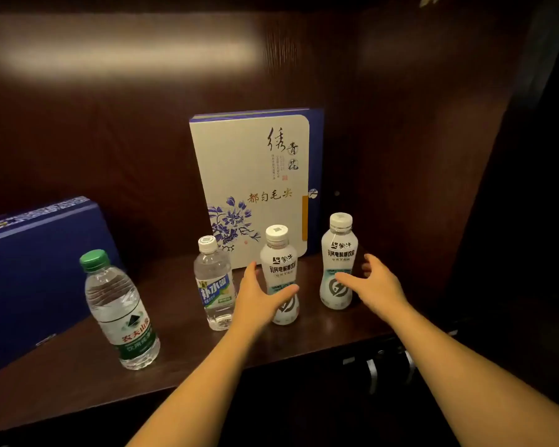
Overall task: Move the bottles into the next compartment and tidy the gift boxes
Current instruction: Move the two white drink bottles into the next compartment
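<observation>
Several bottles stand on a dark wooden shelf (62, 375). A clear water bottle with a green cap (120, 314) is at the left, and a clear bottle with a white cap (214, 282) is in the middle. Two white drink bottles follow: one (278, 269) at centre, the other (338, 262) to the right. My left hand (260, 296) is open, its fingers spread around the centre white bottle. My right hand (373, 282) is open too, cupped around the right white bottle. A white gift box with blue flowers (255, 175) stands upright behind them. A dark blue gift box (36, 269) leans at the far left.
The compartment's dark back wall (110, 140) and right side panel (449, 156) close in the shelf. Below the shelf's front edge at the right are cabinet doors with metal handles (371, 374).
</observation>
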Demonstrator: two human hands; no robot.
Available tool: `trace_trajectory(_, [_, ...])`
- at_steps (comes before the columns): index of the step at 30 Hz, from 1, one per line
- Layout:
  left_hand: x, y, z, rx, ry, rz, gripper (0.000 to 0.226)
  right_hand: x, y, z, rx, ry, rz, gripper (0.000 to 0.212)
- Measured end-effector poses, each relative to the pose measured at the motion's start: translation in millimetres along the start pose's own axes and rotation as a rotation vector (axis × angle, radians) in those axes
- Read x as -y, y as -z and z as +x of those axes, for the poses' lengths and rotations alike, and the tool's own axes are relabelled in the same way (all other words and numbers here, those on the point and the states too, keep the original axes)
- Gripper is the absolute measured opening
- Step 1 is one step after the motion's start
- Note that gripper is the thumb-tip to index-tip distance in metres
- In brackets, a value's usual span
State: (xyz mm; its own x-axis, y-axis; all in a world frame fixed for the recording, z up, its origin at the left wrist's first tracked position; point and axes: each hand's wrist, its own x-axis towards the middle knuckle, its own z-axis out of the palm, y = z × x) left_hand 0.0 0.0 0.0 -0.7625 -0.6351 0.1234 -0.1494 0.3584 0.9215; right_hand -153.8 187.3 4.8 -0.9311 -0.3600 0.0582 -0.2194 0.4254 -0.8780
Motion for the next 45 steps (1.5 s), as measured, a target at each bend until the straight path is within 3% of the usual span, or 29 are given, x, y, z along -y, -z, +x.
trace_trajectory(3, [3, -14, 7, -0.023, 0.015, -0.148, 0.096, -4, -10, 17, 0.073, 0.023, 0.097, 0.106])
trace_trajectory(6, [6, -29, 13, -0.082, 0.008, -0.176, 0.074, -9, -23, 28, 0.135, 0.055, 0.187, 0.09])
trace_trajectory(11, [9, -47, 17, -0.271, 0.006, -0.202, 0.058, -11, -40, 38, 0.144, 0.094, 0.366, 0.071])
trace_trajectory(16, [11, -54, 18, -0.33, -0.01, -0.175, 0.054, -17, -53, 41, 0.086, 0.094, 0.425, 0.048])
trace_trajectory(25, [1, -56, 8, -0.392, -0.031, -0.161, 0.052, -6, -46, 34, 0.089, 0.091, 0.382, 0.05])
trace_trajectory(37, [-19, -54, -68, -0.353, -0.063, -0.169, 0.049, -19, 5, -52, 0.019, 0.098, 0.376, 0.043])
trace_trajectory(45, [-59, -112, -128, -0.182, -0.093, -0.24, 0.053, -43, 83, -118, -0.146, 0.079, 0.354, 0.04])
